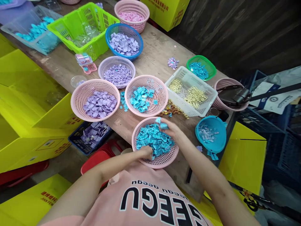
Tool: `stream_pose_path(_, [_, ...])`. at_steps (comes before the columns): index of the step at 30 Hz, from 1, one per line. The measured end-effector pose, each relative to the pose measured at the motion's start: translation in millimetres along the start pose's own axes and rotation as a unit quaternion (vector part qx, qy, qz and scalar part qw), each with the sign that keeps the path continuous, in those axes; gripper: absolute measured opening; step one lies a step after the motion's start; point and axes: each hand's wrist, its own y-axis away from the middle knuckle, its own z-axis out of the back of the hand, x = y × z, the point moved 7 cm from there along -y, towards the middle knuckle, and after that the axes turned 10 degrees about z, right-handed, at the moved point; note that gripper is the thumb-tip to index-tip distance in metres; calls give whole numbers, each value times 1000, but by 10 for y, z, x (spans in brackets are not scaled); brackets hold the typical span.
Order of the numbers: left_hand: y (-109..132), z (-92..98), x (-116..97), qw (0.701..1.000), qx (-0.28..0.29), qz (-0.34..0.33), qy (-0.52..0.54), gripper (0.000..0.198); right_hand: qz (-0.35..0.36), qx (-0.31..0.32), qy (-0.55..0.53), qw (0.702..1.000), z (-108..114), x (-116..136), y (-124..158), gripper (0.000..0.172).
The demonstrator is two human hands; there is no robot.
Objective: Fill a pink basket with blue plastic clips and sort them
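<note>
A heap of turquoise pieces [162, 142] is contained in the near basket [169, 162] beneath both hands, and light-blue parts [164, 126] are held in the fingers of the right hand [172, 128] above its far rim. The left hand [146, 152] is curled against the heap on the near-left side; whether anything is pinched there cannot be told. Beyond the hands, a second pink basket [161, 94] and a white tray [199, 111] are set on the table [157, 44].

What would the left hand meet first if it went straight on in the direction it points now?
Probably the turquoise plastic pieces in the nearest pink basket; the left hand seems to touch them, though depth is unclear.
</note>
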Motion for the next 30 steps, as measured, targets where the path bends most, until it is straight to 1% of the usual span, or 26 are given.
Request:
stream_pose_path(1, [-3, 105, 16, 1000, 5, -10, 17, 12, 11, 15, -67, 998, -96, 233, -148, 13])
stream_pose_path(3, [-7, 426, 39, 996, 4, -37, 80, 17, 57, 28, -130, 990, -203, 670, -419, 18])
stream_pose_path(4, [-8, 648, 53, 991, -9, -49, 126, 21, 73, 27, -141, 987, -216, 823, -528, 21])
stream_pose_path(5, [-5, 924, 73, 978, -42, -62, 196, 23, 88, 14, -140, 986, -193, 923, -612, 24])
stream_pose_path(6, [5, 1238, 107, 957, -92, -76, 266, 25, 99, -8, -131, 986, -140, 962, -666, 26])
stream_pose_path(7, [29, 1567, 160, 932, -160, -86, 315, 25, 108, -34, -112, 987, -66, 944, -687, 27])
stream_pose_path(8, [70, 1890, 216, 906, -236, -97, 337, 25, 115, -59, -82, 988, 18, 873, -674, 27])
stream_pose_path(9, [116, 2175, 275, 884, -307, -101, 339, 26, 121, -77, -40, 989, 98, 758, -630, 26])
stream_pose_path(10, [156, 2412, 346, 865, -371, -89, 325, 26, 122, -82, 16, 989, 163, 601, -560, 25])
stream_pose_path(11, [190, 2594, 417, 850, -427, -67, 301, 27, 118, -80, 85, 986, 214, 413, -469, 24])
stream_pose_path(12, [215, 2716, 486, 837, -473, -40, 273, 33, 111, -70, 164, 978, 246, 204, -364, 25])
stream_pose_path(13, [232, 2776, 541, 825, -509, -13, 244, 43, 101, -70, 249, 961, 276, -11, -245, 26])
stream_pose_path(14, [241, 2776, 572, 816, -536, 4, 218, 53, 94, -85, 324, 937, 305, -211, -116, 32])
stream_pose_path(15, [238, 2719, 571, 811, -552, 7, 194, 56, 78, -103, 383, 915, 314, -408, 16, 40])
stream_pose_path(16, [216, 2608, 534, 814, -554, -6, 172, 54, 57, -109, 427, 896, 287, -599, 143, 49])
stream_pose_path(17, [174, 2450, 462, 828, -540, -32, 148, 49, 29, -103, 460, 881, 229, -782, 263, 56])
stream_pose_path(18, [113, 2248, 360, 851, -507, -69, 119, 46, 11, -91, 487, 868, 139, -930, 376, 60])
stream_pose_path(19, [42, 2007, 244, 879, -457, -110, 84, 46, 13, -66, 508, 858, 15, -1037, 476, 59])
stream_pose_path(21, [-87, 1478, 65, 927, -339, -163, 6, 50, 40, -7, 530, 847, -253, -1170, 656, 52])
stream_pose_path(23, [-177, 1021, 50, 958, -242, -143, -59, 58, 72, 64, 528, 844, -473, -1248, 813, 42])
stream_pose_path(24, [-200, 850, 93, 968, -208, -116, -79, 62, 81, 99, 520, 845, -539, -1283, 879, 38])
stream_pose_path(26, [-186, 617, 205, 980, -162, -67, -97, 64, 89, 148, 495, 852, -555, -1343, 961, 34])
stream_pose_path(27, [-148, 544, 244, 982, -147, -59, -103, 61, 94, 155, 477, 860, -505, -1356, 966, 33])
stream_pose_path(28, [-93, 495, 264, 982, -138, -63, -109, 56, 104, 145, 457, 872, -418, -1351, 943, 32])
stream_pose_path(29, [-27, 461, 273, 982, -132, -72, -115, 51, 116, 118, 435, 885, -295, -1328, 893, 32])
stream_pose_path(30, [43, 434, 272, 981, -125, -84, -121, 46, 128, 75, 415, 898, -143, -1293, 821, 32])
